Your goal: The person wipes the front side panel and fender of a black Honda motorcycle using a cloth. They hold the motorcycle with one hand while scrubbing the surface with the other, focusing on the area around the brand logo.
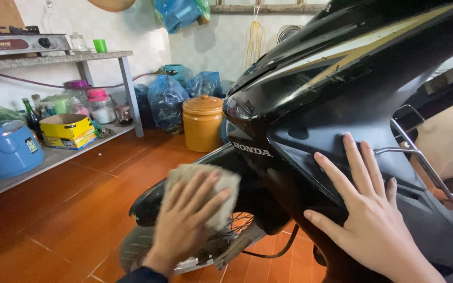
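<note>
A black scooter [342, 89] fills the right half of the view, its front facing left. My left hand [187, 220] presses a beige cloth [221, 181] flat against the black front fender [150, 202], above the front wheel [132, 246]. My right hand [365, 209] lies flat with its fingers spread on the scooter's black side panel, beside a chrome rack [420, 152]. It holds nothing.
An orange-brown lidded jar [202, 121] and blue plastic bags [168, 100] stand on the tiled floor behind the scooter. At left a metal shelf [58, 57] carries a gas stove, jars, bottles, a yellow box [68, 131] and a blue rice cooker [5, 148].
</note>
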